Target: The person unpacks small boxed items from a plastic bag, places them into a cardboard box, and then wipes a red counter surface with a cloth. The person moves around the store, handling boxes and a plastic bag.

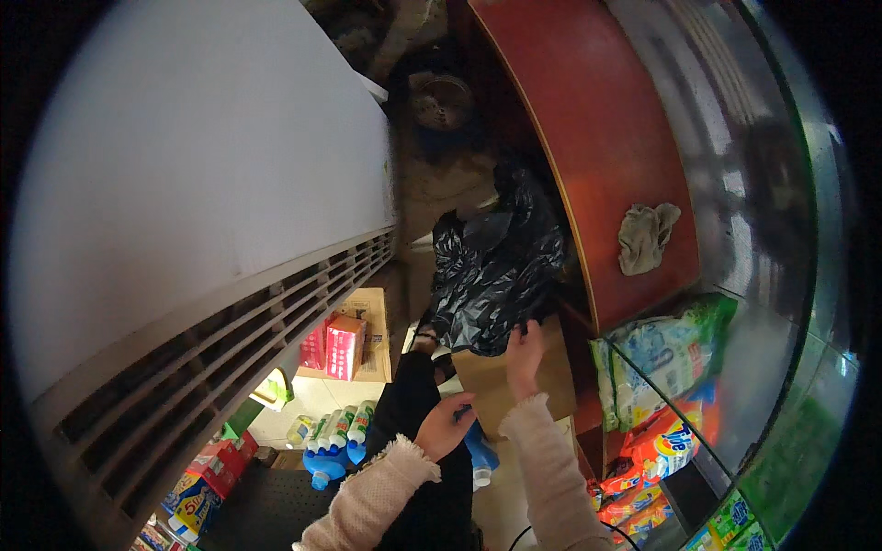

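A crumpled black plastic bag (493,282) hangs open in front of me, over a dim strip of floor. At its near right edge, my right hand (525,355) pinches the plastic between the fingers. My left hand (444,427) is apart from the bag, lower and nearer to me, over my dark trousers (420,496). Its fingers are curled, with something small and dark at the fingertips; whether it is held, I cannot tell. Beneath the right hand shows a brown cardboard surface (482,386). What the bag contains is hidden.
A white cabinet with a slatted vent (227,344) borders the left. On the right are a red wooden counter (586,103) with a grey rag (646,237), detergent bags (679,441) and a glass case (772,296). Bottles (341,427) and a carton (372,337) stand low left.
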A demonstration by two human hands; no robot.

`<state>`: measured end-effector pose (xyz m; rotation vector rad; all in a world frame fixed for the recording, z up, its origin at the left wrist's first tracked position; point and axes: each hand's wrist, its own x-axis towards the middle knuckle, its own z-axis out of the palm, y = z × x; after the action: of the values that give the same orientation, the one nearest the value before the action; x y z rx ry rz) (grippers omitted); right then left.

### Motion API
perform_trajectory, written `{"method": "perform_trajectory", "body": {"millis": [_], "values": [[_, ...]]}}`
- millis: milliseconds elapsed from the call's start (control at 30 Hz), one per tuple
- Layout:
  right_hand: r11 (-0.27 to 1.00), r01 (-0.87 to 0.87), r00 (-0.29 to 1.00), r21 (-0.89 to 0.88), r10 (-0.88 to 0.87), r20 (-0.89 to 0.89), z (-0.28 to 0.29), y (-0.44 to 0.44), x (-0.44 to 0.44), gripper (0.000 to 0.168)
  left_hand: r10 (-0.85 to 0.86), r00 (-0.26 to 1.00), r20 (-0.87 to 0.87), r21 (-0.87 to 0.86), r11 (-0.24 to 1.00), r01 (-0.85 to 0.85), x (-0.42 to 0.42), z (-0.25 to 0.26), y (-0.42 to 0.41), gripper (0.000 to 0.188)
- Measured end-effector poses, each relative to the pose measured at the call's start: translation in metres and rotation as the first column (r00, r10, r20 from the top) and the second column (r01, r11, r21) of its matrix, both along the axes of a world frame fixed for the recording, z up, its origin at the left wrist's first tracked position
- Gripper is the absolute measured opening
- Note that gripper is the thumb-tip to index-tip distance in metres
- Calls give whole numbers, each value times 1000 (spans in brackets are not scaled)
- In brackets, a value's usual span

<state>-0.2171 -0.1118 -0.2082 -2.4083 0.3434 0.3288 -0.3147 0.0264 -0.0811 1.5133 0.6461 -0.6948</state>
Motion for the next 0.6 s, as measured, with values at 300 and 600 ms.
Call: {"method": "perform_trajectory", "body": {"millis": [300, 600], "values": [[996, -45, 999, 77, 44, 21, 6, 35, -23, 16, -155, 985, 69, 40, 987, 153, -1, -8, 23, 32], [998, -8, 995, 66, 2, 96, -32, 74, -57, 19, -316, 949, 14, 37, 948, 316, -13, -54, 60, 32]]}}
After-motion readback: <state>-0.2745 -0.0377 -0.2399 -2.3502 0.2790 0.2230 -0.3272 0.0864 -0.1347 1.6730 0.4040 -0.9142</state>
